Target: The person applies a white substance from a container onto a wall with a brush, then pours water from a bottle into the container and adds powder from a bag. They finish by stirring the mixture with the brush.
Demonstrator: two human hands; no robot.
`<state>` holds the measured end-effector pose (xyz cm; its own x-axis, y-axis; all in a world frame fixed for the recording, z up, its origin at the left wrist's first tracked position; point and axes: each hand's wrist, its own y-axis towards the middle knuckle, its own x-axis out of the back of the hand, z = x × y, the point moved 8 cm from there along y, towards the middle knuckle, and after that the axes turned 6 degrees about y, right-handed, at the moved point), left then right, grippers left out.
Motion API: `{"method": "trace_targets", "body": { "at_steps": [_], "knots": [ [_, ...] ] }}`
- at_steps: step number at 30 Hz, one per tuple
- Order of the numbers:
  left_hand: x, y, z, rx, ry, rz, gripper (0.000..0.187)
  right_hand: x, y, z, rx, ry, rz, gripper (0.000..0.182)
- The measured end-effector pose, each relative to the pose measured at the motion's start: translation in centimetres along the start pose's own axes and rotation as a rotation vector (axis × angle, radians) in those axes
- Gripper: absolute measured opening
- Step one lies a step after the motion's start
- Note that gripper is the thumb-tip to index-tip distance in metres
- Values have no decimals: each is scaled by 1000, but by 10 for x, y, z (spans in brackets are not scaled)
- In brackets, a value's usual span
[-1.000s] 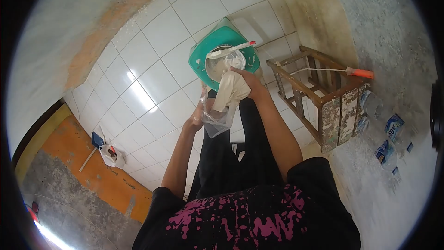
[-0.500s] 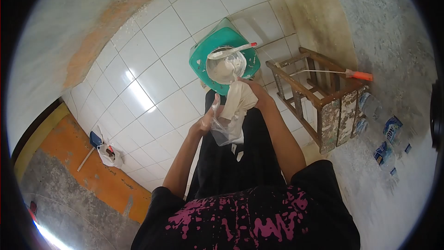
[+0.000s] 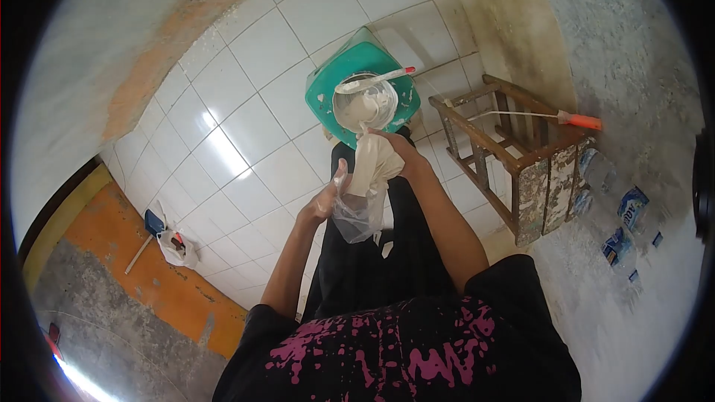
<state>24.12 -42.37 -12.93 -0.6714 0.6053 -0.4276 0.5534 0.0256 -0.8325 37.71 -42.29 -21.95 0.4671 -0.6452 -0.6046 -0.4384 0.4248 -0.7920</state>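
The right hand (image 3: 398, 150) is closed round the neck of a clear plastic bag of pale cream paste (image 3: 366, 179), squeezing it into the round metal bowl (image 3: 365, 104) on the green plastic stool (image 3: 325, 97) at twelve o'clock, while the left hand (image 3: 322, 201) pinches the bag's slack lower end; steady pressure with the mouth kept over the bowl looks the surest way. A white-coated spatula (image 3: 372, 80) lies across the rim, and a paint-flecked wooden stool (image 3: 514, 156) stands at two o'clock.

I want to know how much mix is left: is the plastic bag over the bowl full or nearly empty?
Partly full: the plastic bag bulges with pale paste near the right hand, while its clear lower end by the left hand hangs empty.
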Motion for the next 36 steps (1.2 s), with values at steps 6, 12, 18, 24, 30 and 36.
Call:
{"method": "trace_targets", "body": {
  "at_steps": [6,12,18,24,30,36],
  "knots": [
    [0,3,-8,-22,-2,-116,115,11,-2,5,16,18,-28,32],
    [-19,8,-16,-3,-117,53,110,14,-19,24,56,-1,-45,27],
    [-18,25,0,-76,-164,74,107,24,-24,36,122,-71,-73,27],
    [-25,26,-1,-62,-182,137,107,26,-26,36,143,-96,-120,28],
    [-14,25,2,-1,-120,49,120,27,-20,38,205,-74,-144,27],
    [-10,25,2,13,-156,56,121,25,-18,37,239,-59,-176,27]
  ]
}}
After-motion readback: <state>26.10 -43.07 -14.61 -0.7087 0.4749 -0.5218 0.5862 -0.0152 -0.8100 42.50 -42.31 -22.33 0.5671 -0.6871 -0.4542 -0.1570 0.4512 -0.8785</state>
